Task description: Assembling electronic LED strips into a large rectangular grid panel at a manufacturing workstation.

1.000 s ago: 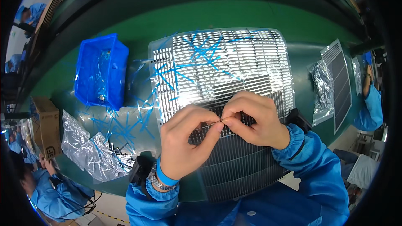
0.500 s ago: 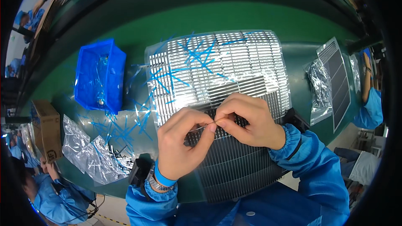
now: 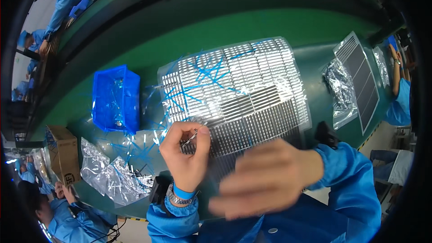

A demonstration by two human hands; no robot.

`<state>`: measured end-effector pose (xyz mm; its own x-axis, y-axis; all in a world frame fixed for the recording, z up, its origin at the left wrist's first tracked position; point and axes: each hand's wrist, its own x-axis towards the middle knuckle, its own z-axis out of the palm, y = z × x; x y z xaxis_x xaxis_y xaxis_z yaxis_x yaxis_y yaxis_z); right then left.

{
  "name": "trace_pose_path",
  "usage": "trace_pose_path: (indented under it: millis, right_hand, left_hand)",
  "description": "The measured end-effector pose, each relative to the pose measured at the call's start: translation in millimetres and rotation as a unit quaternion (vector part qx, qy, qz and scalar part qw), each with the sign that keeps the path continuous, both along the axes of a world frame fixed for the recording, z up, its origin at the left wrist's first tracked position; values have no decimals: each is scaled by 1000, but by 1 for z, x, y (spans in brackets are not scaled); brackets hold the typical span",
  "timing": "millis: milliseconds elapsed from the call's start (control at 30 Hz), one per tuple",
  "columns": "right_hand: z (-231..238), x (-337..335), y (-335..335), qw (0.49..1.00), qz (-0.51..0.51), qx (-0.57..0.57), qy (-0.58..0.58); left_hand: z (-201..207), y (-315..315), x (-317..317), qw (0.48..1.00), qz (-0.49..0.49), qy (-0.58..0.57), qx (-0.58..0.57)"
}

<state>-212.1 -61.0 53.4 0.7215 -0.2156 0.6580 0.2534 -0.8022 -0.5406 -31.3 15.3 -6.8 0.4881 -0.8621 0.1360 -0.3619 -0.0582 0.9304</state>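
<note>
My left hand (image 3: 185,159) is closed in a pinch on a thin, light-coloured strip (image 3: 191,138), which slants up between thumb and forefinger at the left side of a large sheet (image 3: 265,69). The sheet carries rows of small silver parts in its far portion and dark strips nearer to me. Loose blue strips (image 3: 209,72) lie scattered over its far left area. My right hand (image 3: 274,177) is over the near part of the sheet, smeared by motion. Its fingers look stretched out toward the left, with nothing visible in them.
A blue bin (image 3: 138,99) stands at the left with small pieces inside. Nearer are a clear bag (image 3: 94,162), silver scraps and a cardboard box (image 3: 63,153). At right lie a bag of silver pieces (image 3: 339,87) and a dark panelled sheet (image 3: 362,81). Co-workers in blue sit around.
My hands have parted from their shared pinch. The right has swung down toward me, opening, while the left keeps hold of the strip. The view has shifted slightly.
</note>
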Motion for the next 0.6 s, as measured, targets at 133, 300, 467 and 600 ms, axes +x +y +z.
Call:
trace_pose_path:
  millis: [133,300,467,600]
  right_hand:
    - [45,-4,19,1000,-12,-14,-5]
    - [96,-17,51,939,-326,-23,104]
    - [35,4,-45,886,-54,454,77]
    - [32,-12,-51,976,-95,82,179]
  left_hand:
    - [1,-11,-3,1000,-21,8,-5]
    - [16,-12,-12,998,-39,49,-10]
    - [-7,9,0,999,3,-25,23]
    - [5,0,-3,1000,-15,-13,-12]
